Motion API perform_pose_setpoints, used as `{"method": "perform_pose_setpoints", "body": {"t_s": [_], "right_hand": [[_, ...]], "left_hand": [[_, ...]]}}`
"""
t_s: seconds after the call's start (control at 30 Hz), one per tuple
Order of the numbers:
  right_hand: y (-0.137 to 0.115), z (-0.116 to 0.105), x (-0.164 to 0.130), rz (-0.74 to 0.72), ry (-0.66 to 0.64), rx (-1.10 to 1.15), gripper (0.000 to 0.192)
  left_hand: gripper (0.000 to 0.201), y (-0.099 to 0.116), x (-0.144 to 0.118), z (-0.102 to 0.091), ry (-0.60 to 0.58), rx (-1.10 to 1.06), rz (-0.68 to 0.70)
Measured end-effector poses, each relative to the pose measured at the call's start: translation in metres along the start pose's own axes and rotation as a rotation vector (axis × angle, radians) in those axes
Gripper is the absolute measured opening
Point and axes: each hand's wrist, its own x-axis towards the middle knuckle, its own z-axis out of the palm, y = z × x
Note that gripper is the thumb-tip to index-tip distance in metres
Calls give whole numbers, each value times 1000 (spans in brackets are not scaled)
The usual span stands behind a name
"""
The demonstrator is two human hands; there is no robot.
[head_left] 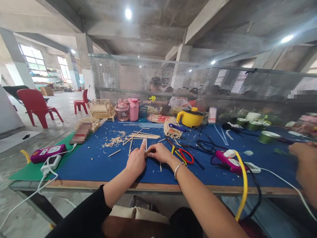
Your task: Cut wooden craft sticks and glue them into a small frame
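Your left hand (135, 162) and right hand (160, 152) meet, pinching a thin, light, brittle wooden stick (146, 151) on the blue mat (94, 162), scissors (184, 155) at three o'clock; grip it near the ends.

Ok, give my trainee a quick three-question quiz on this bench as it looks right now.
1. True or false: the left hand and right hand meet over a thin wooden stick on the blue mat.
2. Multiple choice: what lies just right of the right hand? A) red-handled scissors B) a hammer C) a paintbrush
3. Fill in: the electric pot near the mesh screen is ____ in colour.

Key: 1 true; 2 A; 3 yellow.
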Motion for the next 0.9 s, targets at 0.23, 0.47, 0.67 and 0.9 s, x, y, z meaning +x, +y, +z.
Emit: {"method": "perform_pose_setpoints", "body": {"t_s": [0.23,0.47,0.67,0.9], "right_hand": [[-4,0,-1,-39,0,6,14],[-15,5,-2,-156,48,-7,12],[-21,5,-1,-182,50,-62,12],[-20,7,1,-162,47,-33,11]], "left_hand": [[69,-14,1,-4,-38,-106,114],[65,-10,-3,-1,14,-109,61],[74,-11,-4,-1,29,-245,-16],[79,-16,-1,-1,53,-392,-53]]}}
